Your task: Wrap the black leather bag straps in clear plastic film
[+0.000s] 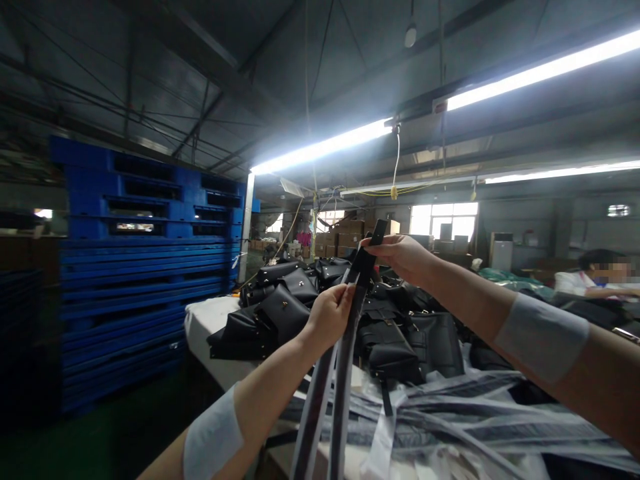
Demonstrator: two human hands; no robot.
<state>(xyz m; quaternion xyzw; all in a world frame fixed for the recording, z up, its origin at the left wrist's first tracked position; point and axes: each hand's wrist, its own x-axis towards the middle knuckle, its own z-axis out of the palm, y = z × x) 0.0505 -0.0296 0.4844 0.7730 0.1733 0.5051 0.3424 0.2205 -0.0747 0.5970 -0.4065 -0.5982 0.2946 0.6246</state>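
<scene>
In front of me a black strap (pixel 342 373) hangs in two lengths, covered in clear plastic wrap below its bare black ends. My left hand (pixel 330 313) is closed around it just under the bare part. Higher up, my right hand (pixel 395 252) pinches the strap near its top end, which points upward. Behind my hands lies a heap of black bags (pixel 283 313) with small metal fittings. Several more plastic-wrapped straps (pixel 465 417) are spread over the table at the lower right.
Tall blue pallets (pixel 145 267) are stacked left of the white-covered table (pixel 203 327). A person (pixel 590 277) sits at the far right. Cardboard boxes (pixel 345 237) stand at the back. A light tube (pixel 325 145) hangs above the table.
</scene>
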